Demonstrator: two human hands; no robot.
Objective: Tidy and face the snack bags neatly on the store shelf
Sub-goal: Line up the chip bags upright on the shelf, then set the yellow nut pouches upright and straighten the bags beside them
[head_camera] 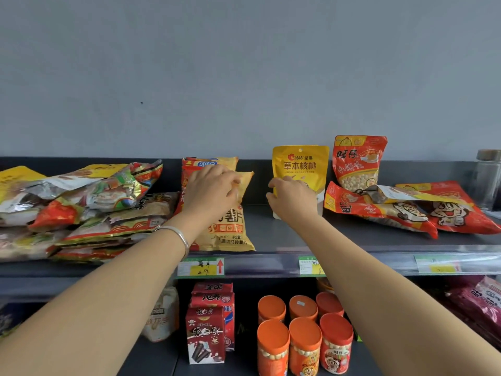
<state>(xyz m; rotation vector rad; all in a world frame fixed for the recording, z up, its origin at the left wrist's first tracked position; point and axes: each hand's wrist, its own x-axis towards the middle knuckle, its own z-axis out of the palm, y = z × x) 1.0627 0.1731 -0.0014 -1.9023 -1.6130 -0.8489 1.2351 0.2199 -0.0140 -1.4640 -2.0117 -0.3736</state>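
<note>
On the dark top shelf point(271, 234), my left hand point(214, 188) grips the upper edge of a yellow-orange chip bag point(230, 229) that leans back against more chip bags behind it. To its right, my right hand point(291, 196) rests on the lower part of a yellow walnut pouch point(301, 164) standing upright against the back wall; whether the fingers grip it is unclear. A red snack bag point(357, 161) stands upright right of the pouch. Two more red bags point(401, 210) lie flat at the right.
A messy heap of foil snack bags point(81, 207) fills the shelf's left end. A glass jar point(488, 177) stands at the far right. Price tags point(202, 267) line the shelf edge. Below are red boxes point(208, 329) and orange-lidded tubs point(303, 337).
</note>
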